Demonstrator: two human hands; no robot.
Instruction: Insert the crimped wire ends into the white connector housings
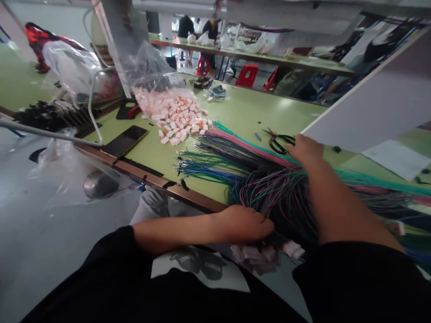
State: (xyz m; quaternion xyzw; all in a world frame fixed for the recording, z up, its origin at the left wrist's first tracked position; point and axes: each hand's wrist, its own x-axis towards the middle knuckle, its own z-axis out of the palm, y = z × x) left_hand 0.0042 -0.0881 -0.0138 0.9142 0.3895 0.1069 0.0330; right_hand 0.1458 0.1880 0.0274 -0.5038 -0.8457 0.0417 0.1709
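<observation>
My left hand (247,223) is closed around part of a tangled bundle of thin wires (272,193) at the table's front edge. White connectors (259,258) hang in a cluster below that hand. Farther back, my right hand (306,150) has its fingers curled down beside the black-handled scissors (281,142), over the pink and teal wires. What those fingers grip, if anything, is hidden. Loose wire ends with metal tips (180,163), in green, blue and dark colours, fan out to the left.
Orange-and-white connectors (183,114) spill from a clear plastic bag (155,72). A phone (124,141) lies near the front edge. A grey panel (377,98) stands on the right, and a bent metal rod (90,105) juts in from the left. People stand behind a far bench.
</observation>
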